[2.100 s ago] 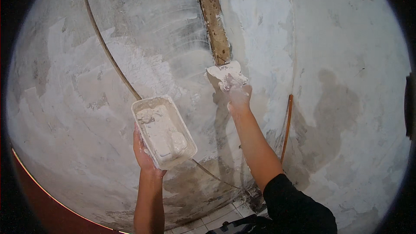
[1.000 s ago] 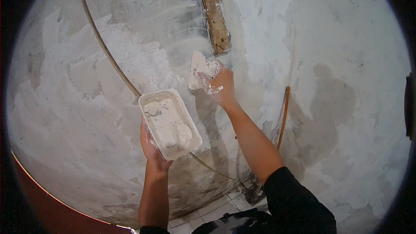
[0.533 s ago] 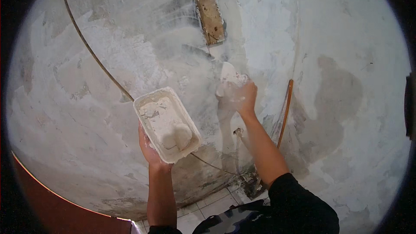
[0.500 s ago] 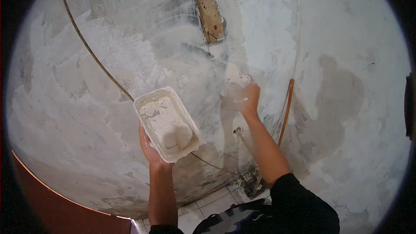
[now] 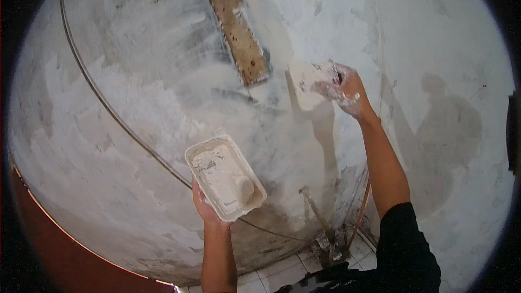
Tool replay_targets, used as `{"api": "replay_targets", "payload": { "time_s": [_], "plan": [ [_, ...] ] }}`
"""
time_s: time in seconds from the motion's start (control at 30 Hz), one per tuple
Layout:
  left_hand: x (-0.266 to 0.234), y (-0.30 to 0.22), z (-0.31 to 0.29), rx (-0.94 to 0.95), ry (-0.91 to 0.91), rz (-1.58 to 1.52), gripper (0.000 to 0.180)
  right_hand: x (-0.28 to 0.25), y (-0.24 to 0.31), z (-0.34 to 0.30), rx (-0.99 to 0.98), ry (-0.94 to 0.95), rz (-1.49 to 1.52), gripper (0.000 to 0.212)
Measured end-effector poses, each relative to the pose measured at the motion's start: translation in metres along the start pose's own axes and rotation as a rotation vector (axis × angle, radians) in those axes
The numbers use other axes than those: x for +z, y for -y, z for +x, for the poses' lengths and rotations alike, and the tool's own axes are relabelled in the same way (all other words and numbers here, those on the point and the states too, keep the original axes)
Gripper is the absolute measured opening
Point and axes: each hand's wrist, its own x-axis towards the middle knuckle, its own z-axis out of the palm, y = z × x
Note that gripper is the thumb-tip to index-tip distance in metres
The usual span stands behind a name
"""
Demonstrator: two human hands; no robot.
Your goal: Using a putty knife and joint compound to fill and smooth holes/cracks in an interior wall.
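My L hand [image 5: 206,204] is cupped under the off-white rect. plastic tub [image 5: 247,209], bearing it from below near ctr-low in view; the fingertips underneath are hidden. Thick cream paste [image 5: 220,169] sits inside. My R hand [image 5: 348,91] grasps the broad, flat, paste-smeared spreader [image 5: 307,82], thumb laid on its face, up & R of the tub, just R of the long brown rect. strip [image 5: 237,32] set in the blotchy grey-white plastered wall [image 5: 141,97]. Can't tell if the blade touches; its shadow falls right beside its L edge.

For good work w/ the spreader, I'd lay the edge flush at a low angle, w/ even pressure, so no ridges form. I'd hold the tub abt level b/c the paste looks soft & could slop.

Edges/room: strip's R border is near the blade, so I'd mind clipping it on any move L. Bare wall lies btwn spreader & tub, prob. enough for the hands to pass w/o bumping. Thin brown cable [image 5: 115,114] runs down behind the tub; poss. snag. Slim orange-brown rod [image 5: 360,212] stands by the corner below the R forearm, so I'd go easy dropping that elbow.
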Motion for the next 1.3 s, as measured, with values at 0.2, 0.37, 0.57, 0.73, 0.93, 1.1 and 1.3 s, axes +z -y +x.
{"api": "replay_targets", "payload": {
  "time_s": [0.2, 0.37, 0.57, 0.73, 0.93, 1.1, 1.3],
  "plan": [
    [0.088, 0.033, 0.013, 0.001, 0.052, 0.030, 0.052, -0.041, -0.002, 0.072, -0.173, 0.007, 0.231, 0.033],
    [0.125, 0.062, 0.024, 0.017, 0.039, 0.076, 0.052, -0.054, -0.019, 0.096, -0.181, 0.004, 0.238, 0.036],
    [0.143, 0.088, 0.036, 0.031, 0.095, 0.141, 0.050, -0.067, -0.026, 0.111, -0.133, -0.182, -0.375, 0.045],
    [0.151, 0.093, 0.034, 0.059, 0.105, 0.151, 0.050, -0.079, 0.001, 0.100, -0.041, -0.273, -0.475, 0.046],
    [0.159, 0.091, 0.010, 0.049, 0.131, 0.107, 0.052, -0.128, 0.004, 0.066, -0.071, -0.401, -0.652, 0.044],
    [0.174, 0.083, -0.019, 0.048, 0.136, 0.102, 0.052, -0.135, 0.026, 0.026, -0.291, -0.422, -0.478, 0.046],
    [0.183, 0.091, -0.031, 0.046, 0.120, 0.127, 0.053, -0.115, 0.036, 0.016, -0.219, -0.216, -0.447, 0.051]
  ]
}}
